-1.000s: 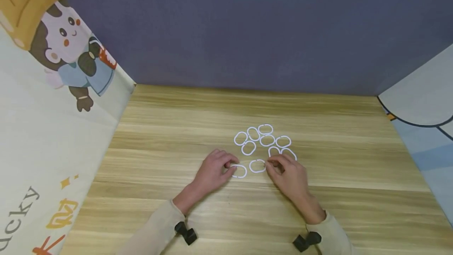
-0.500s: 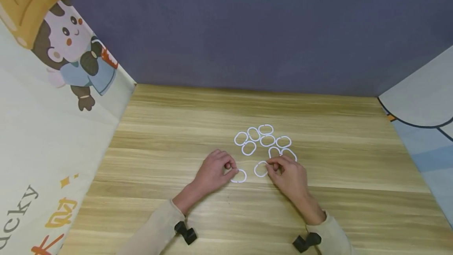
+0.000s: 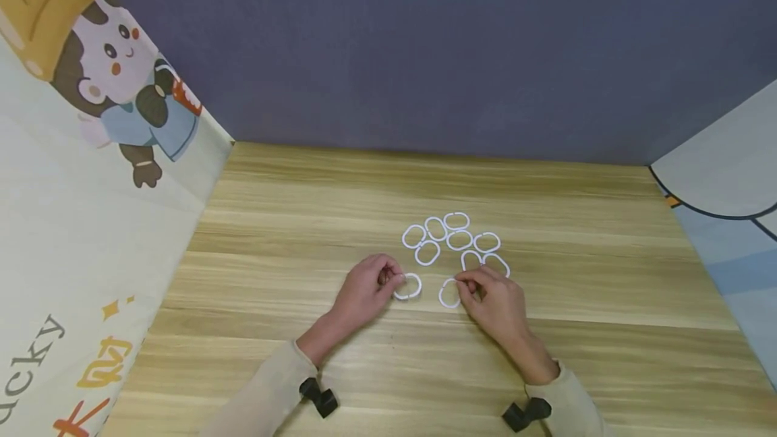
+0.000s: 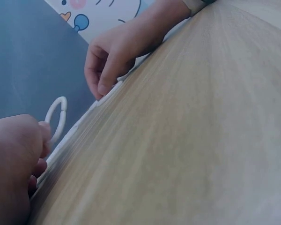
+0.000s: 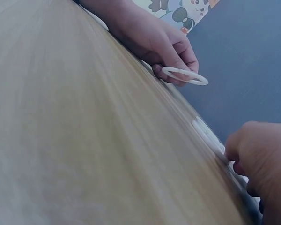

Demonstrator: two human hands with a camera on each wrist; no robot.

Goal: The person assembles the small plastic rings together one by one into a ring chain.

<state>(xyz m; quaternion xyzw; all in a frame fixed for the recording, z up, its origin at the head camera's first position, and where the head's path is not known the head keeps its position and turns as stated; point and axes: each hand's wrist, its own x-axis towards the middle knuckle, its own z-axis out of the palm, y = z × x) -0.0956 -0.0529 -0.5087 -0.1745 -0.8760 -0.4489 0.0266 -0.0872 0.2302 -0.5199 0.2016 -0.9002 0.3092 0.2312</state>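
Observation:
My left hand (image 3: pixel 367 294) pinches a white oval split ring (image 3: pixel 420 284), like a shower curtain ring, between thumb and fingers. Tilted up, this ring (image 4: pixel 63 112) is clear of the table in the left wrist view. On the right, the thumb and fingertips of my right hand (image 3: pixel 498 305) pinch the edge of a second white ring (image 3: pixel 440 294), which lies flat or nearly flat on the wood. Its far side is covered by the fingers. Several more white rings (image 3: pixel 459 250) lie flat just beyond the hands, some touching; two are partly hidden behind the right hand.
The wooden tabletop (image 3: pixel 273 221) spreads out around the hands. A dark blue panel (image 3: pixel 425 52) rises at its back edge. Printed panels stand at the left (image 3: pixel 170 241) and right (image 3: pixel 728 241) sides. Each wrist carries a small black device (image 3: pixel 318 398).
The left hand's ring dipped toward me, then came up and tilted. The right hand's ring turned and shifted slightly toward the right hand. The other rings stayed in place.

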